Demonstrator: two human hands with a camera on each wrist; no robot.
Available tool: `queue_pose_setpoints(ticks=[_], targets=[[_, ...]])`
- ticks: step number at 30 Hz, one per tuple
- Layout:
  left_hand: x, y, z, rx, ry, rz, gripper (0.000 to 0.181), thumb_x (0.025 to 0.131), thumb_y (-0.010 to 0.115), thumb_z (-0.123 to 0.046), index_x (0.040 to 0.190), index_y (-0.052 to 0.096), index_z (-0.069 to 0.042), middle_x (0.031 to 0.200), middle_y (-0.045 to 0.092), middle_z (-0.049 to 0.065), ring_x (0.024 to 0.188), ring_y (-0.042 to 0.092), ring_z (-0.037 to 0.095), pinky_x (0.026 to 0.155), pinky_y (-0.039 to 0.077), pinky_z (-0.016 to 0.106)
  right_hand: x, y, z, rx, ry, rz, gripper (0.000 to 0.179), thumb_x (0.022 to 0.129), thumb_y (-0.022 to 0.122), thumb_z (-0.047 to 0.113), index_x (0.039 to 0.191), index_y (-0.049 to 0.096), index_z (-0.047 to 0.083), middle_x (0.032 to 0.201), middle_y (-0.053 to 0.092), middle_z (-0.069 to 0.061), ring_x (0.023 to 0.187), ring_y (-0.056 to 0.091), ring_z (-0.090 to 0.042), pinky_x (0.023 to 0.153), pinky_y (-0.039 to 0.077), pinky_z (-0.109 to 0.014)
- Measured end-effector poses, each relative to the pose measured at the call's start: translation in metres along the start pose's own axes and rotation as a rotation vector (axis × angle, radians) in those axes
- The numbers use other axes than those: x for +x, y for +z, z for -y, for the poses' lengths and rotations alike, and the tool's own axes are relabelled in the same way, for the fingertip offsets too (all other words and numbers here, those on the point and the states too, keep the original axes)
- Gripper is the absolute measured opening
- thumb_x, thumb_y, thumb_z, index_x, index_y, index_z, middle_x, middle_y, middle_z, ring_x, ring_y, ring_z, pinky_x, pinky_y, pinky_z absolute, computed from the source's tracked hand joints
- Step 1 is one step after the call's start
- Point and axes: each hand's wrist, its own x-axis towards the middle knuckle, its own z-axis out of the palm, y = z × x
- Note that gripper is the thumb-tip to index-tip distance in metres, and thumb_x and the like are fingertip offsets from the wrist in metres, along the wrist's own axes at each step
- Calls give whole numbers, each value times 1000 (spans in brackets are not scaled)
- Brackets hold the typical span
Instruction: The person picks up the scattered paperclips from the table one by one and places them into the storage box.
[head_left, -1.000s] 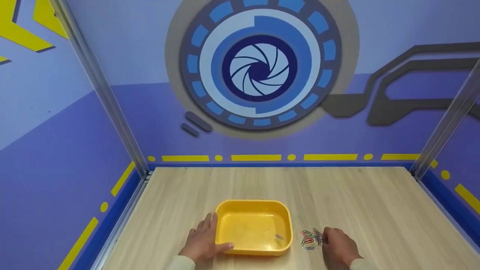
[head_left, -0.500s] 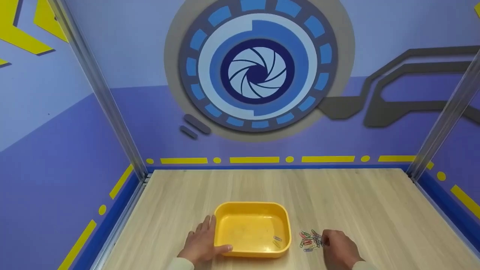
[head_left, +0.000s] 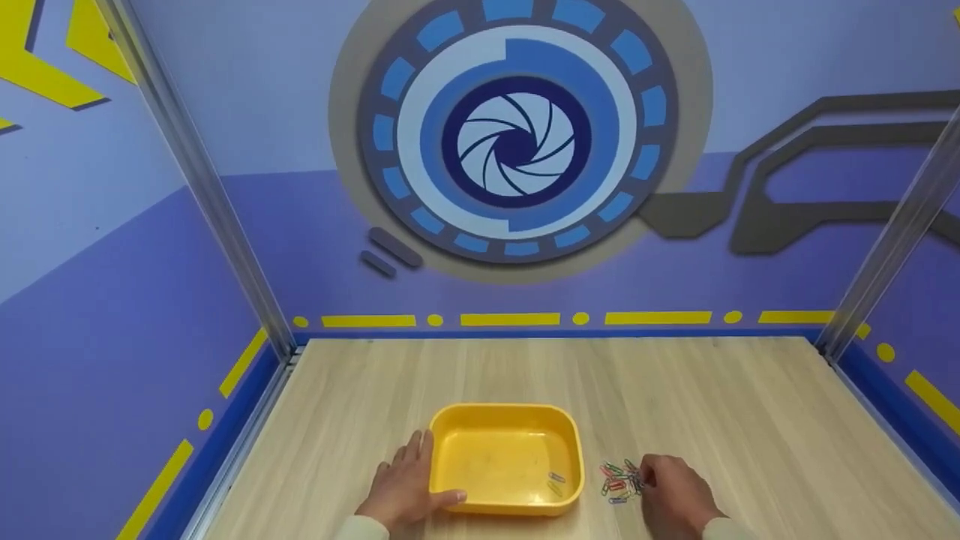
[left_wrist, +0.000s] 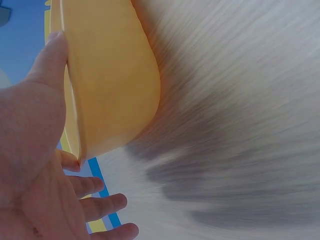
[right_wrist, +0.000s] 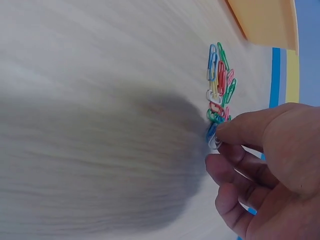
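A yellow plastic tray (head_left: 506, 510) stands on the wooden table, with two paper clips (head_left: 555, 484) in its near right corner. My left hand (head_left: 401, 480) rests against the tray's left side, fingers extended, thumb (left_wrist: 52, 50) on the rim. To the right of the tray lies a small pile of coloured paper clips (head_left: 616, 480), red, green, blue, white and pink. At the pile's right edge my right hand (head_left: 679, 491) has its thumb and index fingertips together at a white paper clip (right_wrist: 215, 143), pinching it among the others. The remaining fingers are curled.
Light wooden table (head_left: 750, 405) all around the tray and the pile. A blue and purple printed wall (head_left: 300, 247) closes off the back, and metal posts (head_left: 217, 187) stand at the corners.
My right hand has stayed at the pile, its fingertips shifting slightly to the left over the clips. The head view has tilted a little. The left hand and tray stay together.
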Motion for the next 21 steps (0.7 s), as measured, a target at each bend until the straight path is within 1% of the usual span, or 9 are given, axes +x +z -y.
queue_pose_setpoints(ticks=[5, 7, 12, 14, 21], targets=[[0, 0, 0, -6, 5, -6, 115, 61, 65, -69, 146, 15, -11, 152, 17, 14, 135, 25, 36, 105, 15, 65, 0, -1, 12, 18, -46, -13, 12, 82, 61, 3, 75, 61, 13, 71, 55, 3, 68, 46, -12, 60, 39, -27], [0, 0, 1, 7, 17, -12, 115, 61, 64, -70, 146, 16, -11, 151, 19, 15, 133, 27, 36, 103, 17, 66, 1, -1, 17, 5, -64, -21, 13, 81, 61, 2, 74, 60, 13, 71, 54, 3, 67, 46, -12, 59, 39, -27], [2, 1, 2, 46, 38, -17, 115, 61, 61, -74, 146, 15, -11, 150, 22, 14, 131, 32, 35, 100, 21, 67, 2, 0, 25, -25, -56, -23, 15, 80, 59, -1, 74, 57, 12, 70, 52, 2, 66, 46, -12, 56, 38, -27], [2, 1, 2, 47, 36, -12, 115, 61, 61, -74, 146, 15, -11, 151, 21, 14, 131, 32, 35, 101, 21, 67, 2, 0, 28, -24, -56, -20, 14, 81, 60, 0, 75, 57, 12, 70, 52, 2, 66, 46, -12, 56, 38, -26], [2, 2, 2, 29, 29, -1, 114, 62, 62, -72, 146, 15, -11, 151, 19, 15, 134, 27, 37, 102, 18, 66, 0, 2, 36, 10, -105, 0, 15, 82, 64, 6, 73, 55, 14, 71, 54, 5, 67, 47, -10, 57, 38, -24]])
